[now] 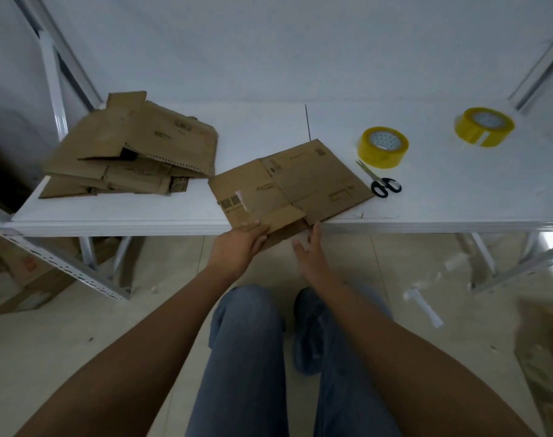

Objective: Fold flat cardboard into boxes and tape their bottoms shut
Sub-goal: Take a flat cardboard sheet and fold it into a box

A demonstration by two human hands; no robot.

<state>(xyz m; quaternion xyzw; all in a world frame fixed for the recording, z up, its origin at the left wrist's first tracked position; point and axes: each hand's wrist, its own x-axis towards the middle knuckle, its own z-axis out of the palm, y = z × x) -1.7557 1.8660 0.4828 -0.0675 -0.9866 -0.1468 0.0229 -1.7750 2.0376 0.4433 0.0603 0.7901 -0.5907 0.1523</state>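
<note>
Two bare forearms reach forward from the bottom of the view, converging toward the middle. The left hand [242, 246] lies palm down, fingers curled over an edge with the thumb on top. The right hand [309, 252] is beside it, fingers straight and relaxed, pointing up and forward.

Bare forearms, no sleeves — left hand [240, 244] and right hand [309, 250] without gloves; blue jeans [246, 357], dark blue shoe [309, 339].
</note>
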